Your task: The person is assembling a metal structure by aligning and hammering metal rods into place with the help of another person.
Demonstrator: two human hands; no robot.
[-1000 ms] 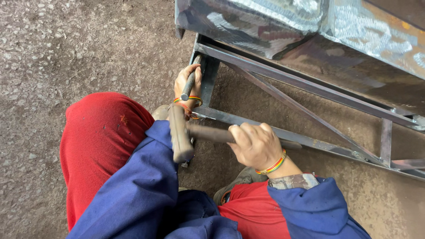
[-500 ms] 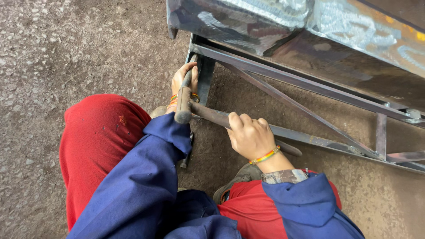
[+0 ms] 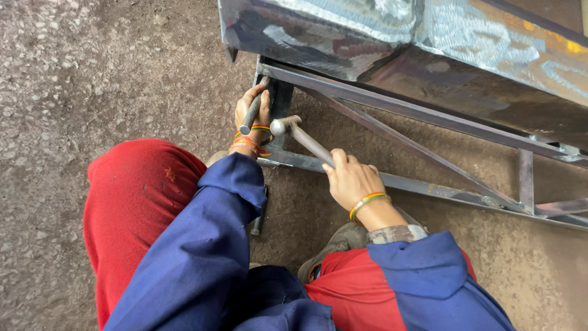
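Head view: person crouched on rough concrete floor (image 3: pixel 92 73), red trousers, blue sleeves. Left hand (image 3: pixel 252 113) wrapped around short metal rod (image 3: pixel 252 116), rod tip set against upright of steel frame (image 3: pixel 429 187). Right hand (image 3: pixel 350 178) clenched on handle of hammer (image 3: pixel 300 136), head just beside rod's near end. Hands apart. Sheet-metal body (image 3: pixel 392 37) above frame.

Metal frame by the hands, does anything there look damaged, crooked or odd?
Nothing looks broken or askew. The metal frame shows blotchy discoloured patches on the sheet above it. The left hand holds a chisel against the upright; the right hand grips a hammer.
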